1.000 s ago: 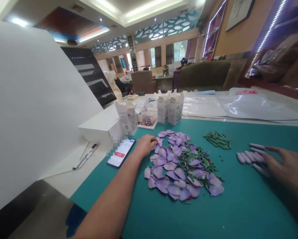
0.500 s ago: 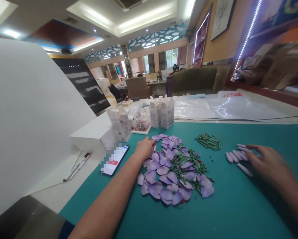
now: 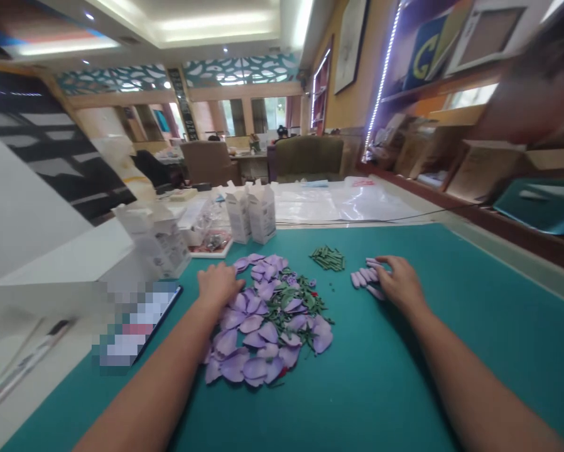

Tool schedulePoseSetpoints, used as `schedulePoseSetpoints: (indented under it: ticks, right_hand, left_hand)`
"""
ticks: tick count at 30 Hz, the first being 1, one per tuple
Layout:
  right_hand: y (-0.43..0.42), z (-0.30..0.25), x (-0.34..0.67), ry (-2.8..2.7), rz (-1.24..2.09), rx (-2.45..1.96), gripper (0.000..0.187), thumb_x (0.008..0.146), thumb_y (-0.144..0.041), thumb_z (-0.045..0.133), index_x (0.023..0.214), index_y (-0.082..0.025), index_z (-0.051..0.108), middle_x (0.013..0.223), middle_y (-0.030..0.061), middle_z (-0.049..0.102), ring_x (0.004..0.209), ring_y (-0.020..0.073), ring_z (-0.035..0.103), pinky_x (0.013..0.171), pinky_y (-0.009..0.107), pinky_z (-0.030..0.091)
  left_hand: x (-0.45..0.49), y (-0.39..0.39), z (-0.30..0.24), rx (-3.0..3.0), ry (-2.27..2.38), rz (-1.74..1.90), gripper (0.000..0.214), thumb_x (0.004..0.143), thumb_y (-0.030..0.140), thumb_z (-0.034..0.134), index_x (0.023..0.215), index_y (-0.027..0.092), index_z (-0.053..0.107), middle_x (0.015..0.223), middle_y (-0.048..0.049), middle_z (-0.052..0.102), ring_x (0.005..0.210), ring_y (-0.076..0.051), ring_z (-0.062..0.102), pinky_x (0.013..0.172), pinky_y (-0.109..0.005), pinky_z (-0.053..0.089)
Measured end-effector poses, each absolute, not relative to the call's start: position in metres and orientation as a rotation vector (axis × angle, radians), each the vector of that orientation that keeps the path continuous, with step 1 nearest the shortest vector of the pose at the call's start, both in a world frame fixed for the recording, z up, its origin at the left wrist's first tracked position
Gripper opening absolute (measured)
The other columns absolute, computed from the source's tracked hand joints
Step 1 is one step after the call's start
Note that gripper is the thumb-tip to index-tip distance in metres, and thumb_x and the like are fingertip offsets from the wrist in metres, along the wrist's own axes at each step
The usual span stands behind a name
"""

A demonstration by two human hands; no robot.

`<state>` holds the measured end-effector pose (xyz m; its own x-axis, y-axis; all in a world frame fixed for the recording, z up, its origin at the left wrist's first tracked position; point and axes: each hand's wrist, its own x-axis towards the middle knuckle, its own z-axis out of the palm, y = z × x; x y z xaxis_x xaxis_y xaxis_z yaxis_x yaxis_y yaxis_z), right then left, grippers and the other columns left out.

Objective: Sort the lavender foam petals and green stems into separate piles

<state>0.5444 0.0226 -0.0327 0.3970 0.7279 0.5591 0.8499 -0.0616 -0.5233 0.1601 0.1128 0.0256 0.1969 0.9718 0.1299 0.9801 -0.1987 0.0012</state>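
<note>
A heap of purple petals mixed with small green pieces (image 3: 267, 320) lies on the teal mat (image 3: 404, 376) in front of me. My left hand (image 3: 219, 284) rests on the heap's left edge, fingers curled down onto the petals. My right hand (image 3: 399, 282) lies palm down, fingers spread, touching a row of pale purple rolled pieces (image 3: 364, 276). A small pile of green stem bits (image 3: 328, 258) sits behind, between heap and row.
Two open white cartons (image 3: 251, 213) and a tray with a clear bag (image 3: 211, 242) stand behind the heap. A white box (image 3: 75, 267), another carton (image 3: 162, 242), a phone (image 3: 135, 326) and pens (image 3: 22, 364) lie left. Clear plastic sheets (image 3: 338, 201) cover the far table.
The view has swung right and pulled back, so both forearms show. My right hand has settled on the rolled pieces. My left hand stays at the heap's edge.
</note>
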Motion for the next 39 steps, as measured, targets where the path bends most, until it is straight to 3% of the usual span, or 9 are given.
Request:
schedulePoseSetpoints:
  ticks: [4,8,13,16,19,23,29,32,39]
  right_hand:
    - [0.022,-0.030,0.546,-1.331,-0.212,-1.831,0.029,0.080,-0.031,0.044,0.091,-0.018,0.066,0.101,0.0145,0.067,0.102,0.0269,0.060,0.093,0.043,0.044]
    - [0.018,-0.019,0.538,-1.327,-0.171,-1.775,0.030,0.082,-0.032,0.043,0.092,-0.017,0.068,0.101,0.0136,0.068,0.099,0.0264,0.061,0.091,0.044,0.046]
    - [0.000,0.009,0.479,-1.567,0.204,-1.417,0.028,0.089,-0.036,0.049,0.106,-0.022,0.068,0.099,0.0076,0.070,0.087,0.0197,0.064,0.077,0.036,0.052]
    - [-0.016,0.023,0.436,-1.836,0.428,-1.122,0.029,0.089,-0.029,0.054,0.115,-0.026,0.064,0.113,0.0075,0.066,0.094,0.0183,0.063,0.075,0.033,0.053]
    - [-0.026,0.030,0.412,-2.007,0.476,-0.978,0.028,0.088,-0.024,0.057,0.116,-0.024,0.063,0.109,0.0069,0.066,0.098,0.0175,0.062,0.081,0.032,0.051]
    - [-0.026,0.033,0.410,-2.084,0.450,-1.047,0.020,0.091,-0.029,0.058,0.108,-0.023,0.066,0.092,0.0041,0.066,0.085,0.0155,0.061,0.075,0.029,0.050]
    - [-0.005,0.020,0.472,-1.943,0.186,-1.370,0.022,0.093,-0.035,0.052,0.096,-0.021,0.068,0.092,0.0063,0.064,0.085,0.0172,0.060,0.077,0.031,0.048]
    - [0.006,0.002,0.522,-1.649,-0.100,-1.823,0.022,0.089,-0.034,0.052,0.091,-0.020,0.070,0.093,0.0082,0.063,0.085,0.0191,0.060,0.078,0.033,0.047]
    - [0.009,-0.030,0.568,-1.623,-0.096,-2.040,0.011,0.077,-0.029,0.059,0.075,-0.022,0.068,0.073,0.0024,0.062,0.068,0.0179,0.058,0.062,0.030,0.042]
  left_hand:
    - [0.161,0.118,0.027,-2.390,-1.964,-0.148,0.020,0.077,0.033,0.061,0.067,0.017,0.065,0.095,-0.0208,0.067,0.101,-0.045,0.060,0.081,-0.056,0.043]
    - [0.166,0.112,0.040,-2.404,-1.970,-0.233,0.020,0.080,0.034,0.055,0.070,0.018,0.060,0.090,-0.0167,0.069,0.095,-0.038,0.063,0.080,-0.048,0.045]
    - [0.203,0.077,0.055,-3.078,-1.888,-0.893,0.017,0.081,0.038,0.055,0.078,0.021,0.054,0.070,-0.0022,0.066,0.069,-0.019,0.062,0.066,-0.028,0.045]
    - [0.230,0.051,0.050,-3.546,-1.878,-1.206,0.023,0.073,0.038,0.063,0.082,0.021,0.052,0.056,0.0050,0.057,0.056,-0.014,0.056,0.055,-0.023,0.041]
    - [0.244,0.035,0.042,-3.701,-1.936,-1.414,0.036,0.065,0.038,0.071,0.083,0.022,0.045,0.055,0.0089,0.054,0.052,-0.011,0.051,0.052,-0.021,0.036]
    - [0.244,0.029,0.036,-3.772,-1.972,-1.408,0.041,0.063,0.041,0.071,0.085,0.022,0.042,0.060,0.0073,0.057,0.057,-0.012,0.054,0.056,-0.023,0.039]
    - [0.223,0.036,0.043,-3.546,-1.956,-1.454,0.049,0.069,0.047,0.066,0.107,0.020,0.049,0.076,0.0001,0.066,0.073,-0.017,0.062,0.069,-0.030,0.047]
    - [0.204,0.043,0.046,-3.389,-1.998,-1.554,0.047,0.069,0.051,0.065,0.102,0.019,0.054,0.079,-0.0029,0.069,0.077,-0.020,0.065,0.073,-0.033,0.050]
    - [0.173,0.055,0.049,-3.095,-2.160,-1.547,0.043,0.065,0.057,0.063,0.086,0.019,0.062,0.077,-0.0055,0.072,0.069,-0.020,0.063,0.061,-0.029,0.047]
